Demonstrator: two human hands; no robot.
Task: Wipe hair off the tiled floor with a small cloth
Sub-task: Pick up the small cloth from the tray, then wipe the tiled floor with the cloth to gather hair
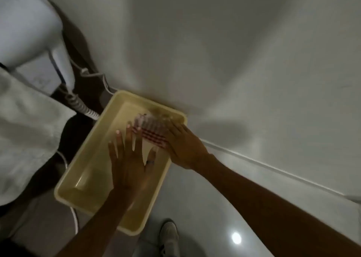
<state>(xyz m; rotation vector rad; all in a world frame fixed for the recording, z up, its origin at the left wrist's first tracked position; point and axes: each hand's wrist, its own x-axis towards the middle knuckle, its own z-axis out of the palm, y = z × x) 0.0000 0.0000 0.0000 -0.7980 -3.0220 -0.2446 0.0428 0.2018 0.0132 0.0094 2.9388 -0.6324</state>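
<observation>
Both hands hang over one yellow tray (82, 170): left hand (130, 165) fingers spread loose, right hand (183, 145) pressing one red-striped cloth (154, 135). No writing readable.

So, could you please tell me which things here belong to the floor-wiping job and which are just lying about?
Part of the job:
- small cloth with red stripes, between both hands
- left hand and right hand
- yellow tub the cloth is held over
- tiled floor

Just lying about:
- coiled cord
- white towel
- shoe
</observation>
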